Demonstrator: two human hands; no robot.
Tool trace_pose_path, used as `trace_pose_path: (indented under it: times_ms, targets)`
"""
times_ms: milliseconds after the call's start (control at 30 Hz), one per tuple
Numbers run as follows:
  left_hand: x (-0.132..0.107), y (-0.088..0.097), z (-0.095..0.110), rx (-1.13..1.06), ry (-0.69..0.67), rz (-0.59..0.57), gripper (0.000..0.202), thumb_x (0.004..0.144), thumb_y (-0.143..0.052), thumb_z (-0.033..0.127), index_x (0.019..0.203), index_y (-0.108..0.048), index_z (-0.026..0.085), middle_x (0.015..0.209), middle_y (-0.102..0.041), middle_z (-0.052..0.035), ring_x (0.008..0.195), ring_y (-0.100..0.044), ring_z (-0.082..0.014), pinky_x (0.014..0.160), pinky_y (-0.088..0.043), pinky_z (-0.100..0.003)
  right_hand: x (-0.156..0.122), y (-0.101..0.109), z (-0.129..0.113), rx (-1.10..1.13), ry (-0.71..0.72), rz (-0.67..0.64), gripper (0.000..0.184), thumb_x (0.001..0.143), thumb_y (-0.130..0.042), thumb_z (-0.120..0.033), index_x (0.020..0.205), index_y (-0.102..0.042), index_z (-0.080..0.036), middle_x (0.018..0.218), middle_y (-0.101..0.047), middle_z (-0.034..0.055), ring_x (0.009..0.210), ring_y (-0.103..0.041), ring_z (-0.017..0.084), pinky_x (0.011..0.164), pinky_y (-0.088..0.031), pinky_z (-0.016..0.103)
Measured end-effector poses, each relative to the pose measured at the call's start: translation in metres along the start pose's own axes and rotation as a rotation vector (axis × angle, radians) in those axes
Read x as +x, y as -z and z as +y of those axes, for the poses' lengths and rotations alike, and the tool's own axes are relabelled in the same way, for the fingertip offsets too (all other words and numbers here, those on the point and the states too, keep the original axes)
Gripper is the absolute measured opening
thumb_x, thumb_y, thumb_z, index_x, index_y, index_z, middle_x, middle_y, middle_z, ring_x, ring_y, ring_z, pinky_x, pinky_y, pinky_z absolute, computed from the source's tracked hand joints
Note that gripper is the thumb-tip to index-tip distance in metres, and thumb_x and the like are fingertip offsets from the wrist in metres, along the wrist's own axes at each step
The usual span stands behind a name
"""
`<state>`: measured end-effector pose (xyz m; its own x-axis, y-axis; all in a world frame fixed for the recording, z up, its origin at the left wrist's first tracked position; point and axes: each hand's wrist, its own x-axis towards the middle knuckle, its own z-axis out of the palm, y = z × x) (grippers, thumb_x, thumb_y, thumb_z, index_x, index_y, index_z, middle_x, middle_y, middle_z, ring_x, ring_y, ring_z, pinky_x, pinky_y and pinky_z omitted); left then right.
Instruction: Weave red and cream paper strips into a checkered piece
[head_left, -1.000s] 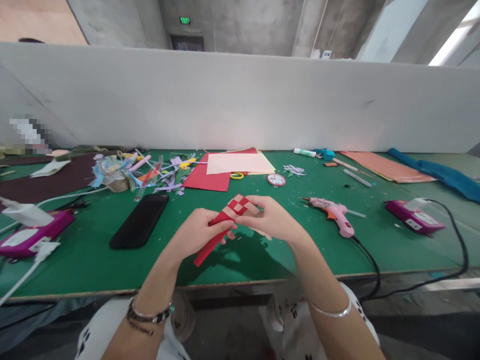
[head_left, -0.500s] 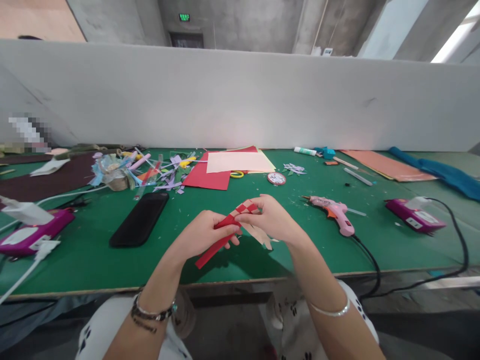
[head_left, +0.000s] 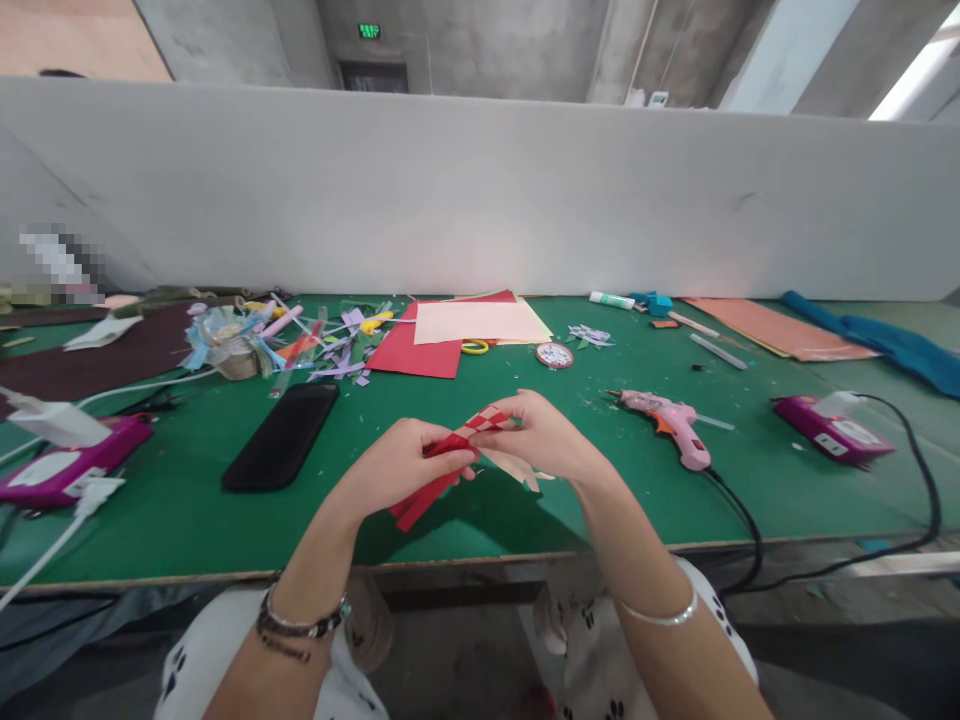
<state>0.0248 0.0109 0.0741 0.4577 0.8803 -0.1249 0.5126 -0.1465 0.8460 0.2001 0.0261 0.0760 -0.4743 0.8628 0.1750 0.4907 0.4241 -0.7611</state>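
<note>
Left hand (head_left: 409, 460) pinches the red strips (head_left: 426, 503) of a woven paper piece (head_left: 486, 421), right hand (head_left: 546, 440) its red-and-pale checkered end. They hold it over the green table (head_left: 637, 510), near the front edge. Left of the hands lies a black phone (head_left: 281, 438); to the right, a pink glue gun (head_left: 671, 425); beyond, a round dial (head_left: 554, 355).

1. My left forearm (head_left: 322, 550) slants forward and inward.
2. My left hand (head_left: 405, 462) pinches, its thumb (head_left: 450, 461) stretched across toward the right, fingers (head_left: 466, 473) curled beneath.
3. My right forearm (head_left: 634, 550) angles inward from the other side.
4. My right hand (head_left: 541, 436) arches close by, thumb and fingers pinching.
</note>
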Motion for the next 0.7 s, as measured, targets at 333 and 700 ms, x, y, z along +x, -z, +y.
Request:
trace_pose_path:
  times_ms: [333, 700]
  targets:
    - [-0.0004, 0.0016, 0.0007, 0.146, -0.163, 0.335, 0.035, 0.078, -0.044, 0.044, 0.071, -0.064, 0.016, 0.068, -0.066, 0.0009, 0.061, -0.056, -0.0133, 0.056, -0.039, -0.019, -0.0017, 0.0023, -0.0042, -0.102, -0.077, 0.010, 0.041, 0.070, -0.054, -0.038, 0.048, -0.025, -0.017, 0.052, -0.016, -0.0076, 0.051, -0.020, 0.006, 0.057, -0.023, 0.023]
    - [0.0003, 0.0064, -0.0051, 0.082, -0.159, 0.277, 0.032, 0.074, -0.049, 0.044, 0.075, -0.066, 0.016, 0.082, -0.069, -0.0030, 0.076, -0.059, -0.0188, 0.063, -0.044, -0.022, -0.0025, 0.0043, -0.0077, -0.154, -0.072, -0.091, 0.035, 0.073, -0.050, -0.031, 0.049, -0.031, -0.016, 0.046, -0.024, -0.0104, 0.049, -0.030, 0.005, 0.086, -0.020, 0.035]
